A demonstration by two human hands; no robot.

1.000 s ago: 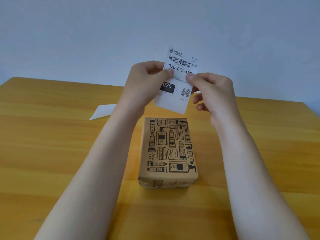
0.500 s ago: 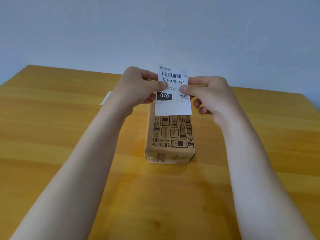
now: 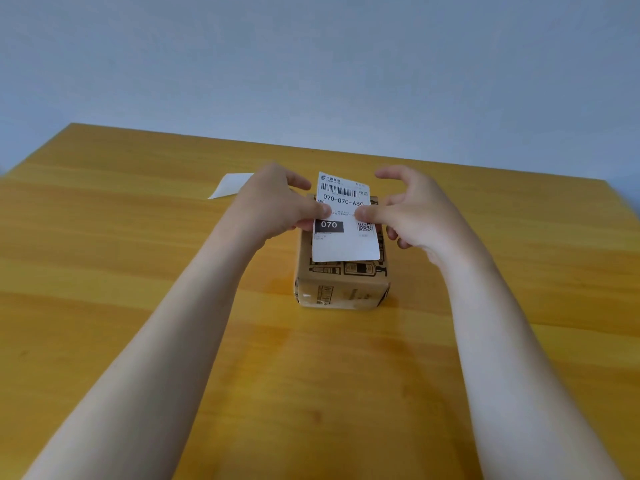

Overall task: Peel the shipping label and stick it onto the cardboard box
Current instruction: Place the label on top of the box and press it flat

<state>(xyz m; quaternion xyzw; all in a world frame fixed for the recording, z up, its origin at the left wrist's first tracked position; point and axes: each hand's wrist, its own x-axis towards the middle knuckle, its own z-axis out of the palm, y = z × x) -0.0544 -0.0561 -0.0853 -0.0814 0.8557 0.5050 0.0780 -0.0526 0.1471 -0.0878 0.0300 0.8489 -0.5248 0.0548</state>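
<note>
The white paper shipping label point(image 3: 344, 220) is held between two hands, right over the top of the small brown cardboard box point(image 3: 341, 285). The left hand point(image 3: 277, 206) pinches the label's left edge with thumb and fingers. The right hand point(image 3: 415, 209) pinches the right edge with its thumb, and its other fingers are spread out. The label's bottom part lies on the box top; I cannot tell if it is stuck down. The label shows a bar code, "070-070-A80", a black block with "070", and a small square code. The box has black drawings of bottles. It sits on the yellow wooden surface point(image 3: 138, 271). A white paper strip point(image 3: 228, 189) lies behind the left hand.
</note>
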